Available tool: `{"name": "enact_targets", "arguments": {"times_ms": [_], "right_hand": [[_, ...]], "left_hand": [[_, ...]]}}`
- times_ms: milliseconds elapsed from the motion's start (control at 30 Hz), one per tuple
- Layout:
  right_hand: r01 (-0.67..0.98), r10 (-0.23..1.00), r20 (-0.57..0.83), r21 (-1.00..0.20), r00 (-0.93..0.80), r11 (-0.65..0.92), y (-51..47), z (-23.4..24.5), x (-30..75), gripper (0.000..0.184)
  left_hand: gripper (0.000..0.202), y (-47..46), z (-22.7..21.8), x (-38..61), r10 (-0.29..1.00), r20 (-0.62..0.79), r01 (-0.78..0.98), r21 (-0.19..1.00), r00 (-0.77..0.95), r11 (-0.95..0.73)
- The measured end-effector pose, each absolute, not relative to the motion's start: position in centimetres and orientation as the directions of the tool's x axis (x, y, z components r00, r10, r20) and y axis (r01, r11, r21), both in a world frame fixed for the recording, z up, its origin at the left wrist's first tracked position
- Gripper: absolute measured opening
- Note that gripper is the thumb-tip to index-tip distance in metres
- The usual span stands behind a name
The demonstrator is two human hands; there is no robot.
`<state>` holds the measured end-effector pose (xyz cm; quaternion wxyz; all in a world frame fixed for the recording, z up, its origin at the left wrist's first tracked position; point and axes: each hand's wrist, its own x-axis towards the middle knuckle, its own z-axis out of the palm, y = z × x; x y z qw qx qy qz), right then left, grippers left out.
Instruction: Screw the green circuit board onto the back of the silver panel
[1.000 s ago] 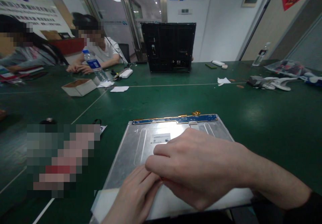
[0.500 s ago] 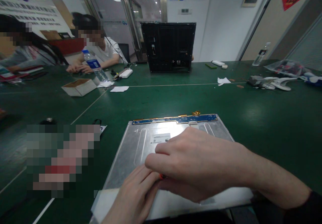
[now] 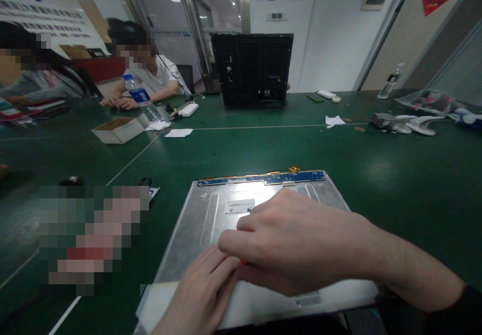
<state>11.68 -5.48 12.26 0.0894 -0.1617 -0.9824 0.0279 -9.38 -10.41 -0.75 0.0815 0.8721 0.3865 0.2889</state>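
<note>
In front of me lies a flat metal-backed display panel (image 3: 184, 239), with a blue circuit board strip (image 3: 259, 178) along its far edge and a printed label (image 3: 240, 207) on its back. Over its middle, my right hand (image 3: 286, 239) is closed, fingers curled down and tips hidden. A small orange-red piece (image 3: 243, 261) shows under its curled fingers, mostly covered. My left hand (image 3: 203, 285) rests low on the panel's near part, its fingers pressed together and reaching beneath the right hand. What its fingertips hold, if anything, is hidden. Whitish film (image 3: 161, 295) covers the panel's near edge.
A black monitor back shell (image 3: 254, 71) stands across the green table (image 3: 233, 149). An open box (image 3: 118, 130), a water bottle (image 3: 143, 99) and paper scraps (image 3: 178, 133) lie far left. Grey and white parts (image 3: 406, 123) and another bottle (image 3: 391, 81) are at right. Two people sit at left.
My right hand has shifted and turned very slightly, showing more of the orange-red piece and a silvery patch on the panel's near edge. My left hand stays nearly still.
</note>
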Motion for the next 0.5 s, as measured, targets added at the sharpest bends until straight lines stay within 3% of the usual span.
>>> {"name": "enact_targets", "arguments": {"times_ms": [300, 500], "right_hand": [[0.279, 0.303, 0.148, -0.163, -0.941, 0.946, -5.58, 12.61, 11.95, 0.013], [0.284, 0.302, 0.163, -0.124, -0.939, 0.951, -5.56, 12.57, 11.85, 0.014]], "left_hand": [[0.02, -10.34, -0.5, -9.27, 0.708, 0.437, 0.616, 0.356, 0.555, -0.703], [0.022, -10.3, -0.33, -9.1, 0.71, 0.454, 0.63, 0.342, 0.538, -0.697]]}}
